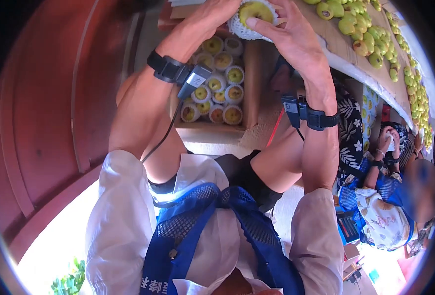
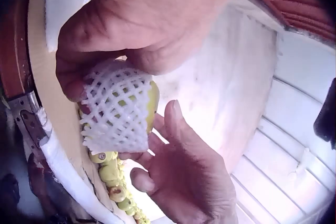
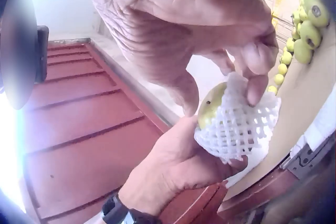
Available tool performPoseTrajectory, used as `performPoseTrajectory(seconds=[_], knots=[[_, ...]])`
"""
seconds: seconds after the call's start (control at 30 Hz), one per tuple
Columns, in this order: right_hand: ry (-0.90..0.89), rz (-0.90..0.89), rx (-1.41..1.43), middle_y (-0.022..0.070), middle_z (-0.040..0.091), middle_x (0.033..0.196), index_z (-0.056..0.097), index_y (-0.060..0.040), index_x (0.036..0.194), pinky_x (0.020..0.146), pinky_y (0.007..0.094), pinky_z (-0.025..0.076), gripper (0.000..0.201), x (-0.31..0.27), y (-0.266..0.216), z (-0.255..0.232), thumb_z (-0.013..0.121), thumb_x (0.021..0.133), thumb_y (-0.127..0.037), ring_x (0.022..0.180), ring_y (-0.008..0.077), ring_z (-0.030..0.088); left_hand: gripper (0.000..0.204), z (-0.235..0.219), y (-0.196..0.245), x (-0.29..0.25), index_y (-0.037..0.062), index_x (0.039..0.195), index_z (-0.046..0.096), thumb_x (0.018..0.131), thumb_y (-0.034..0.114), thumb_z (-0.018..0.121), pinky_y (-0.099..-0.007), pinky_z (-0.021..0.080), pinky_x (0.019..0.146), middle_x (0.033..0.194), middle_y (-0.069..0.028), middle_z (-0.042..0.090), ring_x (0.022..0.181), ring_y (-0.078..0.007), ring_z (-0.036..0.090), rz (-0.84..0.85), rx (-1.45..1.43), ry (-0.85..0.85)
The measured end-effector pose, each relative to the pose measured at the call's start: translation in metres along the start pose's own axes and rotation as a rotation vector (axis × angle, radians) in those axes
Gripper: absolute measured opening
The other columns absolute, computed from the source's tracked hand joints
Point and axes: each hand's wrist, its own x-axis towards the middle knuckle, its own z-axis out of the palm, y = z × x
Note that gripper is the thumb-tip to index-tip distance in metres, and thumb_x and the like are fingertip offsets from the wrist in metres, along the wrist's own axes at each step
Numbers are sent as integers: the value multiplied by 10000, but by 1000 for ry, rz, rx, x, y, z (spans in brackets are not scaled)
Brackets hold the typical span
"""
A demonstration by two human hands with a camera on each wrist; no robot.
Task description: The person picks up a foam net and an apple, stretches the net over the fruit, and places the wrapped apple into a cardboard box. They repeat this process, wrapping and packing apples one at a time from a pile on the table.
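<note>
Partly inside foam net [image 3: 236, 132], fruit [image 3: 211, 107]

Hands [image 1: 298, 37] hold a netted fruit [image 1: 258, 12] near a fruit-filled box [image 1: 210, 135].

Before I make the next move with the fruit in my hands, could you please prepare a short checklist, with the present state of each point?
1. Left hand supports the fruit in its foam net: ok.
2. Right hand is in contact with the fruit or net: ok.
3. Net covers the whole fruit: not ok, part of it is bare.
4. Fruit is undamaged: cannot tell; a small dark spot shows.
5. Visible packed fruits are in nets: ok.
6. Box has a free place: cannot tell; the left arm hides part.
</note>
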Motion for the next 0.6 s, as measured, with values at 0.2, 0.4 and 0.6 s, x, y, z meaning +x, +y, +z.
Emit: performPoseTrajectory(seconds=[0.2, 0.4, 0.6], knots=[[-17, 81, -219, 249, 612, 1231, 441, 3, 1367, 1008, 426, 481, 746, -18, -12, 37, 837, 778, -226, 1199, 393, 592, 440, -8, 25, 3, -34, 1223, 600, 1020, 302, 401, -404, 481, 927, 1137, -238, 667, 1096, -337, 624, -655, -68, -320], [37, 180, -274, 255, 593, 1263, 436, -34, 1382, 1016, 467, 469, 789, -28, -6, 75, 845, 747, -261, 1212, 423, 558, 372, 18, -40, -11, -78, 1113, 618, 998, 228, 439, -466, 506, 830, 1127, -310, 665, 1024, -425, 647, -56, 106, -163], [133, 115, -204, 233, 666, 1177, 526, 56, 1323, 954, 383, 499, 753, -33, 31, 110, 823, 759, -345, 1068, 320, 665, 377, 3, -33, -27, -76, 1024, 660, 983, 244, 464, -510, 518, 763, 947, -334, 670, 892, -460, 675, -493, 341, -462]])
